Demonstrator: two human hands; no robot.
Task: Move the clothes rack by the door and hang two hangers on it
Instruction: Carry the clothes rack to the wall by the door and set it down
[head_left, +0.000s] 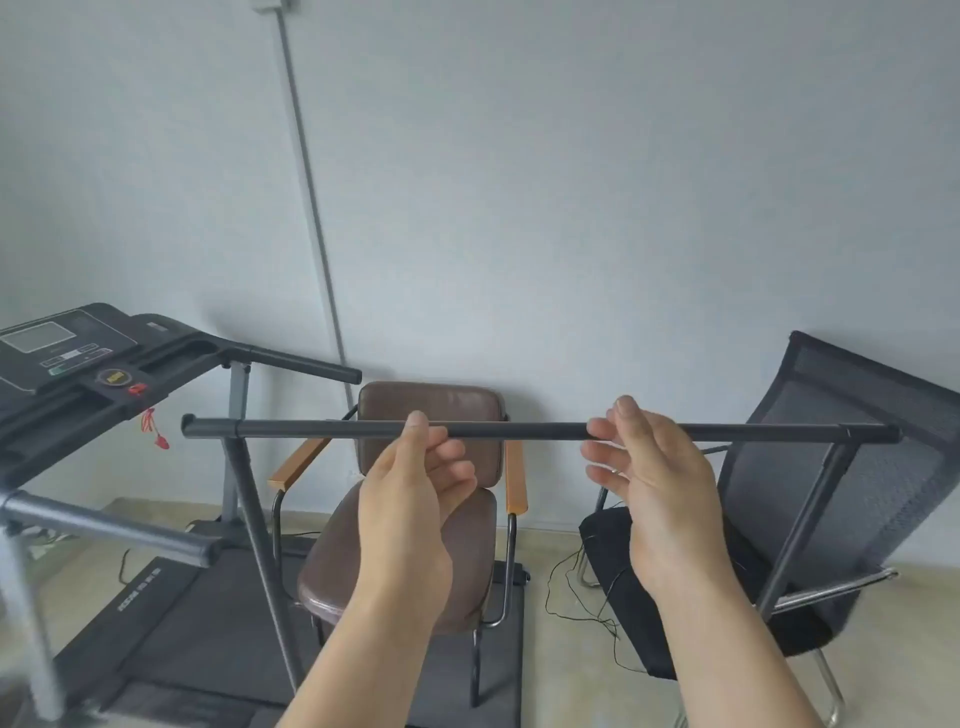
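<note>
The clothes rack's dark top bar (540, 431) runs level across the middle of the view, on grey slanted legs at both ends. My left hand (415, 493) is at the bar's middle, thumb lying across the bar and fingers loosely curled just under it. My right hand (654, 483) is further right, thumb above the bar, fingertips spread and brushing it, not closed round it. No hanger is in view, and no door.
A brown padded chair (431, 405) with wooden armrests stands right behind the rack. A treadmill (78, 358) fills the left side, its grey handrail (104, 525) reaching towards me. A black mesh chair (852, 467) stands at the right, with loose cables on the floor.
</note>
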